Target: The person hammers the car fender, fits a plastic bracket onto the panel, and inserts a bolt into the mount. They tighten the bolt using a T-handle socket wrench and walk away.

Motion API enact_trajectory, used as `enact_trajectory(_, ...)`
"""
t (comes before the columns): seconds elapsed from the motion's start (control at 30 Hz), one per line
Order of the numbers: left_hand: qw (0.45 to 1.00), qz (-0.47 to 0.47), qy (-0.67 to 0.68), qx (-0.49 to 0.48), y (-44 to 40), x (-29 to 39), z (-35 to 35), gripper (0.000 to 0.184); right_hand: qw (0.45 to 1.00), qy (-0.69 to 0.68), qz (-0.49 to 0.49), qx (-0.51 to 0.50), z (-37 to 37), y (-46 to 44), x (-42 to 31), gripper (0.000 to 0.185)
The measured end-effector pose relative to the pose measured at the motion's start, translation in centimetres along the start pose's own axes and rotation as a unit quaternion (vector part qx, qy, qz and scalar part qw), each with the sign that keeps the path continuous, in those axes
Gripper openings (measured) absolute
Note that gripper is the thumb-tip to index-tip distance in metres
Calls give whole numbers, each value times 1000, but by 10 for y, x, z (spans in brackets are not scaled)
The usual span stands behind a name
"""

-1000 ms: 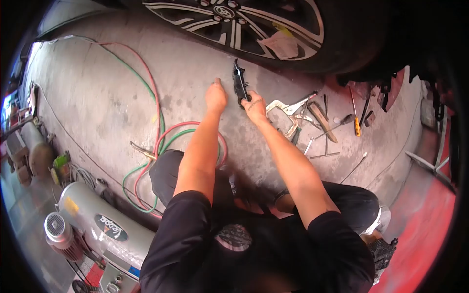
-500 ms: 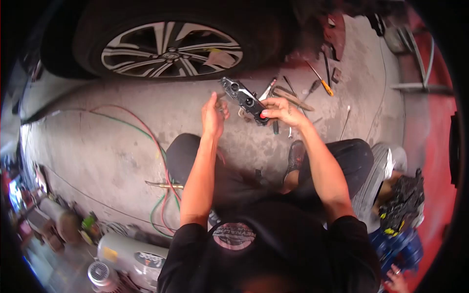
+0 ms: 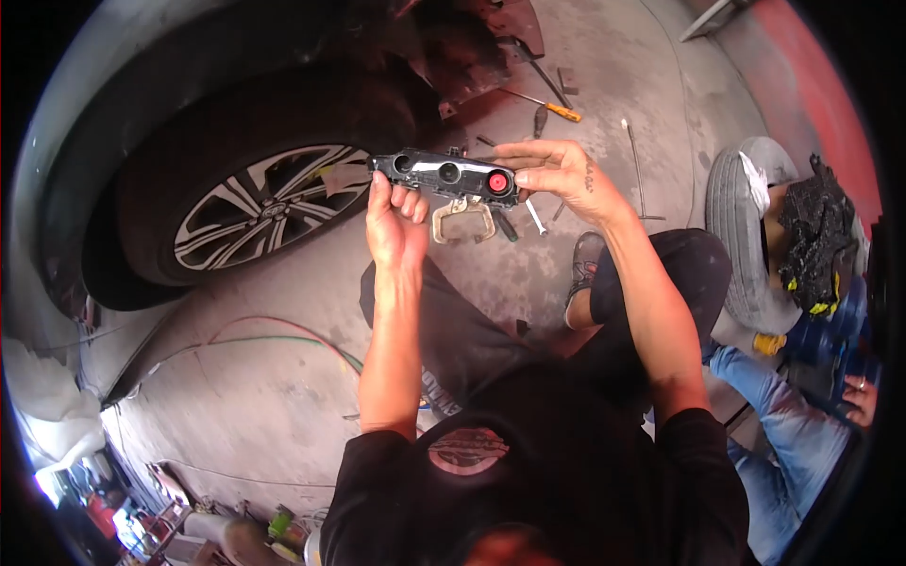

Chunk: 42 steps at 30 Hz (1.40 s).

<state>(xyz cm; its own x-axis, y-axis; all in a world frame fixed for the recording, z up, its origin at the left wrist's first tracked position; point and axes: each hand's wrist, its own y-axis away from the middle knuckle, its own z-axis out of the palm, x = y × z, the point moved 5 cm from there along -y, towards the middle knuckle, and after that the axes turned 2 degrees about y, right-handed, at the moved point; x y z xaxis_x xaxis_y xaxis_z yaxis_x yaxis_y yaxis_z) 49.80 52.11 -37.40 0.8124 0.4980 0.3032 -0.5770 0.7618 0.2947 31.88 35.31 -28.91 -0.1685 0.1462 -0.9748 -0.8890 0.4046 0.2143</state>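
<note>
Black plastic part, raised above the floor, one end each in the grip of left hand and right hand, appears light, stiff and slick, best held by its ends.

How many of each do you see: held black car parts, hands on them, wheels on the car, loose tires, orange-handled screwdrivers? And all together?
Black car part: 1
Left hand and right hand on it: 2
Car wheel: 1
Loose tire: 1
Orange-handled screwdriver: 1
Total: 6

The hands hold a long black part by its ends above the floor.
</note>
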Motion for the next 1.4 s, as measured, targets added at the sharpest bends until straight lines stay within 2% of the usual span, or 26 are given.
enact_trajectory(0.13,999,41,8,-13,6,-3,20,17,999,30,32,29,-5,-1,-3,51)
enact_trajectory(0.17,998,53,9,-16,10,-3,25,15,995,52,81,25,-9,-3,-2,47)
enact_trajectory(0.27,995,76,-44,-43,22,1,41,14,996,82,26,39,-16,-13,-8,43)
enact_trajectory(0.3,990,87,-88,-62,24,4,47,18,996,65,-28,48,-13,-15,-19,40)
enact_trajectory(0.4,977,113,-174,-58,30,3,58,25,987,105,-102,62,-13,-21,-44,37)
enact_trajectory(0.47,981,107,-153,-55,26,0,48,30,992,30,-108,60,-16,-29,-44,34)
enact_trajectory(0.53,981,96,-146,-78,26,-4,48,24,994,5,-95,60,-22,-30,-51,32)
enact_trajectory(0.6,976,67,-208,-2,26,-10,46,21,996,29,-60,57,-27,-29,-62,30)
enact_trajectory(0.67,956,71,-269,95,28,-12,41,21,964,135,-211,89,-35,-40,-70,29)
enact_trajectory(0.73,887,167,-380,200,35,-7,45,31,895,263,-343,106,-38,-46,-89,30)
enact_trajectory(0.77,851,210,-442,189,40,-5,51,39,911,251,-317,87,-38,-46,-96,28)
enact_trajectory(0.8,809,252,-501,177,40,-3,58,48,886,285,-359,73,-35,-51,-108,27)
enact_trajectory(0.83,786,277,-534,142,39,-7,80,44,860,318,-395,55,-31,-53,-115,25)
enact_trajectory(0.9,793,257,-547,82,34,-24,119,42,818,361,-447,18,-17,-54,-124,23)
enact_trajectory(1.0,781,282,-556,21,16,-31,140,37,791,408,-453,-44,4,-48,-136,24)
enact_trajectory(1.13,764,311,-565,-9,8,-31,140,30,807,370,-458,-43,2,-45,-138,31)
enact_trajectory(1.17,743,361,-564,-13,9,-31,141,27,813,339,-473,-29,-1,-44,-140,34)
enact_trajectory(1.23,822,322,-470,8,10,-22,136,25,806,319,-499,-5,-10,-46,-142,47)
enact_trajectory(1.27,858,300,-417,18,11,-20,133,25,818,316,-480,33,-21,-48,-140,49)
enact_trajectory(1.33,891,314,-325,-49,5,-14,148,22,835,311,-441,106,-44,-52,-136,53)
enact_trajectory(1.4,929,269,-243,-78,1,-11,160,23,931,191,-292,106,-62,-67,-117,61)
